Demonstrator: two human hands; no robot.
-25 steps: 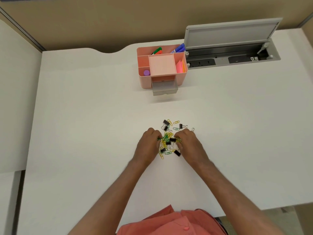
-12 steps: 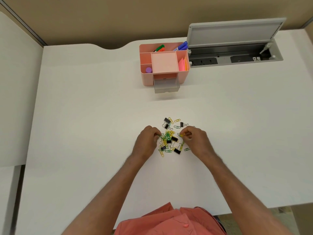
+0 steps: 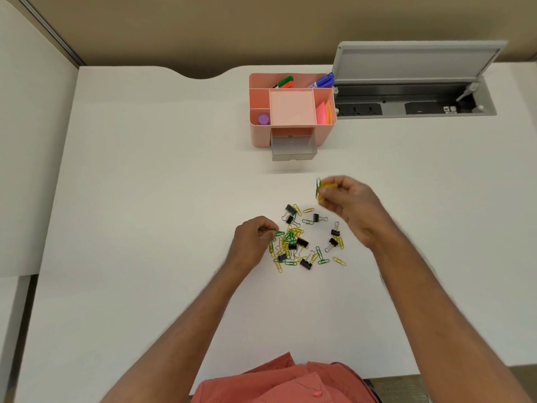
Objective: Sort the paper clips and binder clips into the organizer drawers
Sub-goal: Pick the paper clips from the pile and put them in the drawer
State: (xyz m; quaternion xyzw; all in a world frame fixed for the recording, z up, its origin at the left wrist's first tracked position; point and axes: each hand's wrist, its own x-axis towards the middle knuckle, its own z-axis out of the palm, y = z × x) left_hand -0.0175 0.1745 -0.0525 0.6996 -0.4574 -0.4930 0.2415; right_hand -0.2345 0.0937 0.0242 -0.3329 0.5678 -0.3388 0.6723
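A heap of green and yellow paper clips (image 3: 290, 239) mixed with black binder clips (image 3: 302, 242) lies on the white desk (image 3: 145, 199). My right hand (image 3: 348, 205) is lifted above and to the right of the heap, pinching a few green and yellow paper clips (image 3: 321, 189). My left hand (image 3: 254, 237) rests at the heap's left edge, its fingertips pinching a green paper clip (image 3: 276, 230). The pink organizer (image 3: 292, 109) stands at the back, its grey drawer (image 3: 293, 148) pulled open.
The organizer's top holds markers (image 3: 284, 82), pink sticky notes (image 3: 325, 113) and a purple cap (image 3: 263, 119). Right of it an open grey cable hatch (image 3: 415, 85) with power sockets is sunk in the desk. A partition wall runs behind.
My right hand has risen from the heap and moved up and right, toward the organizer, with paper clips in its fingers. The left hand stays at the heap's left edge.
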